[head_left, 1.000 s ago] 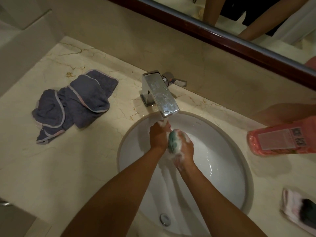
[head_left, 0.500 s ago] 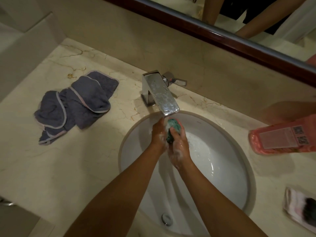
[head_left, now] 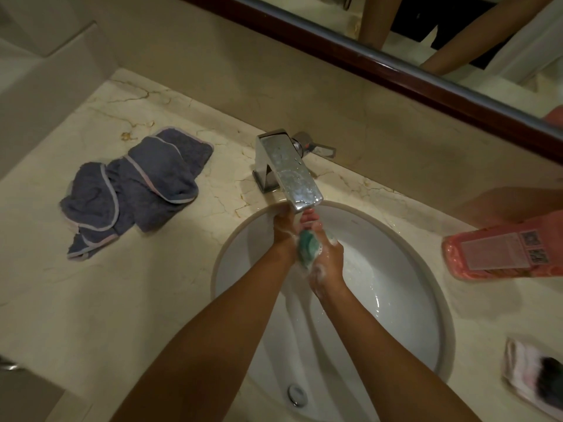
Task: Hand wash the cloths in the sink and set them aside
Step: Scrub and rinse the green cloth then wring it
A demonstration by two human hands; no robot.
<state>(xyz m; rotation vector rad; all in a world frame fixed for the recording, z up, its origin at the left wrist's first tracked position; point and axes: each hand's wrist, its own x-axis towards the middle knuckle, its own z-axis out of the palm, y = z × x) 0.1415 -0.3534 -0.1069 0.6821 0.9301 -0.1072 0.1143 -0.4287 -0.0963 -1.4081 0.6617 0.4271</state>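
Note:
Over the white sink (head_left: pixel 411 269), just below the spout of the chrome tap (head_left: pixel 289 175), both my hands hold a small teal cloth (head_left: pixel 308 248) covered in foam. My left hand (head_left: pixel 283 236) grips its left side. My right hand (head_left: pixel 327 260) is curled round its right side, soapy, with fingertips up at the spout. A crumpled grey cloth (head_left: pixel 137 184) with pale edging lies on the marble counter (head_left: pixel 106 300) to the left of the sink.
A pink bottle (head_left: pixel 502 248) lies on its side on the counter right of the sink. A white and dark cloth (head_left: pixel 533 382) sits at the right edge. A mirror with a dark frame (head_left: pixel 396 74) runs along the back wall.
My hands rubbed the teal cloth, moving up under the spout and then slightly back down. The cloth shifted between my palms.

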